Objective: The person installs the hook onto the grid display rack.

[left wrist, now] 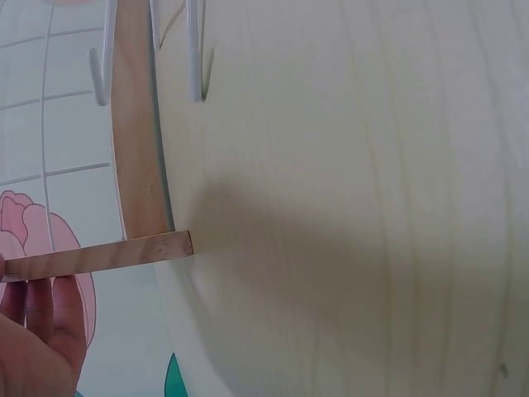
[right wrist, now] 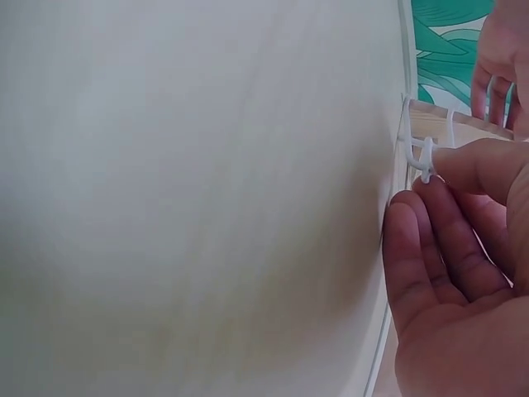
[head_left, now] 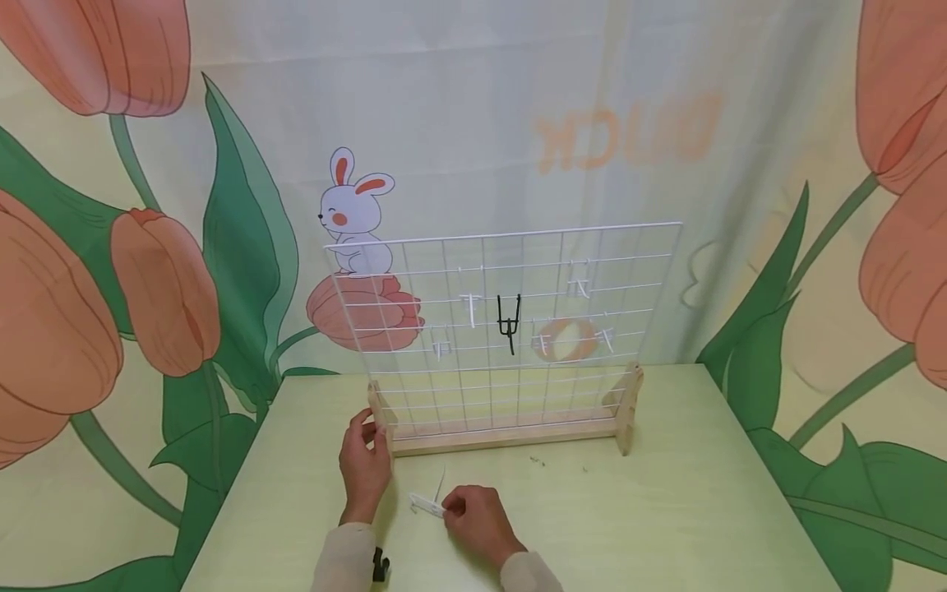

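1. Fingers of the left hand (head_left: 364, 460) are curling round the near left foot of the wooden stand (head_left: 510, 436), steadying it; the left wrist view is showing the fingertips (left wrist: 41, 331) lying against the wood (left wrist: 99, 255).

2. Just beside that hand, toward the person, the right hand (head_left: 477, 514) is pinching a small white hook (head_left: 427, 503) between thumb and forefinger. In the right wrist view the hook (right wrist: 423, 157) is sitting at the very tips of the fingers (right wrist: 463, 161), so the grip is looking shallow. A second thin white piece seems to be lying on the table (head_left: 666, 510) just beyond the knuckles, though it is too faint to tell what it is.

3. Beyond both hands the white wire grid (head_left: 503, 329) is standing upright in the stand, already carrying several white hooks and one black hook (head_left: 509, 321).

4. Risks, as I am judging them:
   - The hook is being held by its tip only, so it could be twisting or slipping out on the way up to the wires and dropping onto the table.
   - The grid is leaning lightly in its slot; pushing a hook on hard could be tipping it backward if the left hand is loosening.
   - The wires are thin and pale against the printed backdrop, so the hook could be catching one wire only and hanging crooked.
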Demonstrator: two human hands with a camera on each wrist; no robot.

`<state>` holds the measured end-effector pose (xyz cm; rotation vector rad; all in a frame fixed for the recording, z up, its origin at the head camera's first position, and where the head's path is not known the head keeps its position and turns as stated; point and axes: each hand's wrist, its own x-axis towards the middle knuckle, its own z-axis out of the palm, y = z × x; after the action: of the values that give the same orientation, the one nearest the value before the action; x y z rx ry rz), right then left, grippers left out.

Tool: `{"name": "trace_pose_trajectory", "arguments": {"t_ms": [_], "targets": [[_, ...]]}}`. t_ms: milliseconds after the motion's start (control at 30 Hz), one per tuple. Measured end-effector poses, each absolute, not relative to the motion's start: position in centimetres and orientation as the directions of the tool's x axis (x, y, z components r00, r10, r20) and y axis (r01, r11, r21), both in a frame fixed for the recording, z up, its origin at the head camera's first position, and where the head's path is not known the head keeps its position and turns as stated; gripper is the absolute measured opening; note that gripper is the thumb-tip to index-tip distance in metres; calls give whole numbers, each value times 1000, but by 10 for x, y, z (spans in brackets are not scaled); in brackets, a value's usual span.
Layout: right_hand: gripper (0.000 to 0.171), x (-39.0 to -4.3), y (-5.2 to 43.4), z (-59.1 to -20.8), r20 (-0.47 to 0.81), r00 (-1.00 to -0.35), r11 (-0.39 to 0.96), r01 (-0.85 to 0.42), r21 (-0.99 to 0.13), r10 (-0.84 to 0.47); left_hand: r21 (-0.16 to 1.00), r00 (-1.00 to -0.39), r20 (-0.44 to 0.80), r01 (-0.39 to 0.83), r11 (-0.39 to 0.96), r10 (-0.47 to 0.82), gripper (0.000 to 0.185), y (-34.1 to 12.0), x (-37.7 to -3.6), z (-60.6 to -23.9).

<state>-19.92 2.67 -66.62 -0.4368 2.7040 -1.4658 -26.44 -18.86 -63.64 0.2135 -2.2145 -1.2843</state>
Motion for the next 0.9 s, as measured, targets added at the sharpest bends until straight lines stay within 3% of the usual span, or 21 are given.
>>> {"name": "trace_pose_trajectory", "arguments": {"t_ms": [433,900], "targets": [[5,-185,29,-662,54,-953,453,-191,-871,-298,841,-838,376,130,525,-395,40,-189,-264,-636],[6,-180,25,-672,150,-917,418,-307,-855,-369,854,-845,358,123,505,-398,40,-190,-263,-638]]}}
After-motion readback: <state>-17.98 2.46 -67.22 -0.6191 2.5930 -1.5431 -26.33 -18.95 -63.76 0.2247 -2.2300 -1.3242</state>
